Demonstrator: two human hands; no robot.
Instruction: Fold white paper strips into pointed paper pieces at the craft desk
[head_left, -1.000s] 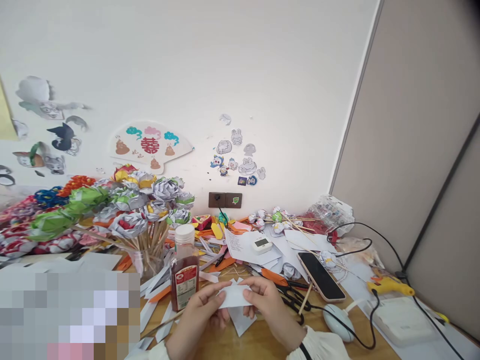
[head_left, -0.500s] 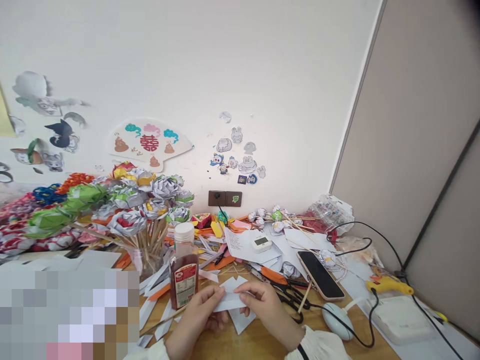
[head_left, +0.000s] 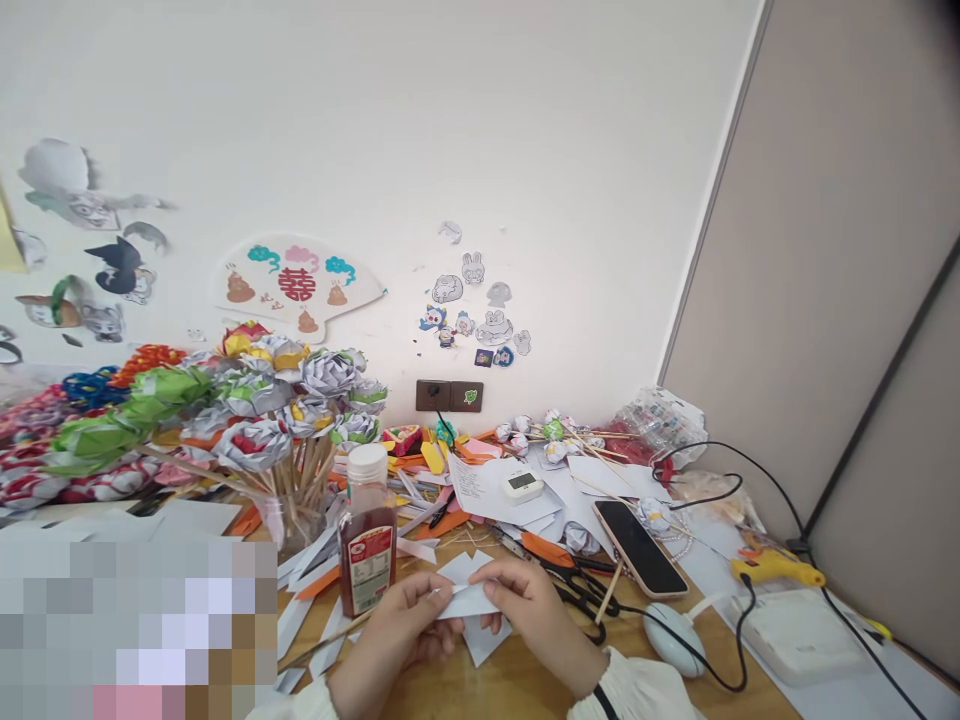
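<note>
Between my two hands is a small folded piece of white paper (head_left: 472, 602), held low over the front of the table. My left hand (head_left: 416, 615) pinches its left end, thumb on top and fingers curled beneath. The right end is gripped by my right hand (head_left: 521, 605) in the same way. Under and behind it, white paper pieces (head_left: 484, 643) with pointed corners lie on the wood. A bottle of dark red liquid (head_left: 367, 545) with a white cap stands just left of my left hand. Black-handled scissors (head_left: 585, 600) lie right of my right hand.
Paper flowers on sticks (head_left: 300, 410) fill a jar at the left. A phone (head_left: 641, 548), a white mouse-shaped device (head_left: 673, 638) and a yellow glue gun (head_left: 780, 570) with black cables lie at the right. Paper scraps (head_left: 427, 500) and a small white timer (head_left: 523, 484) lie behind my hands.
My fingers have shifted a little on the paper, and its folded face is turned slightly more toward me. The surrounding things have stayed in place.
</note>
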